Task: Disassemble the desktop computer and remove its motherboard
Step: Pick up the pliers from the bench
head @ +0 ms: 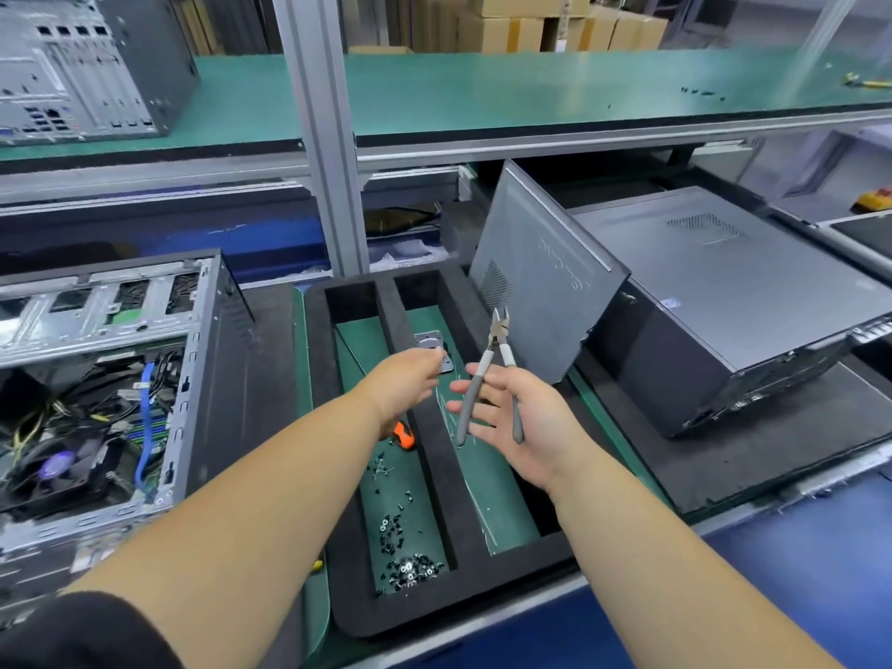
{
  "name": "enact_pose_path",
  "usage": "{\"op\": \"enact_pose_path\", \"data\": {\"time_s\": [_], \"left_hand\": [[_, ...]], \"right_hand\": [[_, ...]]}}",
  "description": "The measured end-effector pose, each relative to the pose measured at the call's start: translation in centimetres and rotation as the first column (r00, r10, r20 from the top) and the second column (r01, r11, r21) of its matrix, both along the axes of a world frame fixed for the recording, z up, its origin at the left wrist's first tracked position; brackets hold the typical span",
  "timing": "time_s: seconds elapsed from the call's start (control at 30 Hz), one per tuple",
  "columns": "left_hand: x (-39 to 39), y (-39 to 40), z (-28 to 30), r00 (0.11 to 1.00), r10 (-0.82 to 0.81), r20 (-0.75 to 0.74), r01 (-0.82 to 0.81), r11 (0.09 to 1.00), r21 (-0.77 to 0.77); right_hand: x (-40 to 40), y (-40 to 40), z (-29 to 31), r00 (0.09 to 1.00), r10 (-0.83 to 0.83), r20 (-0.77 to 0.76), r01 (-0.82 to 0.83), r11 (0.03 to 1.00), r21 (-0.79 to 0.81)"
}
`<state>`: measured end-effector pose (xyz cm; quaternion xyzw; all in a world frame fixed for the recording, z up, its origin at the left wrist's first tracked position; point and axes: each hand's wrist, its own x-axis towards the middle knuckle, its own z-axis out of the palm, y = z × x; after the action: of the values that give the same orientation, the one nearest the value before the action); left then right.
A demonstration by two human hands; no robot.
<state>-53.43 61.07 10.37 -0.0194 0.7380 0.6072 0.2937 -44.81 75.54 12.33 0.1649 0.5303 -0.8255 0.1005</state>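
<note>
Head view: your right hand [519, 417], fingers loosely spread, cradles grey-handled steel side cutters [490, 379] above the black foam compartment tray [434, 475]; your left hand [403, 379] reaches over a small metal plate [429, 342], grip indiscernible; opened grey desktop computer case [96, 379] lies far left.

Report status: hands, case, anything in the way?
Right hand holds side cutters. Left hand over foam tray. Opened computer case at left, untouched.

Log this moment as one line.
right hand: holds cutters | left hand: over tray, grip unclear | computer: open, left
</note>
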Motion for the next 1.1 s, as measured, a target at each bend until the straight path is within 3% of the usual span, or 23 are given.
{"op": "enact_pose_path", "data": {"time_s": [0.2,0.37,0.5,0.6,0.73,1.0,1.1], "left_hand": [[2.8,-2.3,2.8,0.998,-0.025,-0.05,0.035,0.98,0.197],[4.9,-6.1,6.1,0.987,-0.006,-0.16,0.03,0.989,0.145],[6.4,-10.4,8.3,0.967,0.154,-0.201,-0.115,0.974,0.193],[7.8,-14.2,10.0,0.936,0.278,-0.215,-0.23,0.947,0.223],[9.7,-20.2,11.5,0.9,0.422,-0.109,-0.363,0.865,0.345],[15.8,-33.1,11.0,0.763,0.641,0.077,-0.61,0.677,0.412],[18.7,-37.6,10.1,0.75,0.658,0.07,-0.626,0.672,0.396]], "right_hand": [[-0.8,-2.8,1.2,0.979,0.181,-0.096,-0.178,0.983,0.033],[-0.6,-8.0,4.0,0.915,0.353,-0.193,-0.319,0.929,0.186],[0.6,-13.1,6.6,0.814,0.506,-0.286,-0.406,0.847,0.342],[1.0,-16.3,7.9,0.759,0.568,-0.319,-0.465,0.815,0.345],[1.6,-21.3,9.0,0.701,0.649,-0.296,-0.523,0.749,0.407],[5.3,-33.2,8.3,0.605,0.769,-0.207,-0.618,0.617,0.488],[7.0,-37.1,7.9,0.599,0.773,-0.209,-0.603,0.607,0.518]]}}
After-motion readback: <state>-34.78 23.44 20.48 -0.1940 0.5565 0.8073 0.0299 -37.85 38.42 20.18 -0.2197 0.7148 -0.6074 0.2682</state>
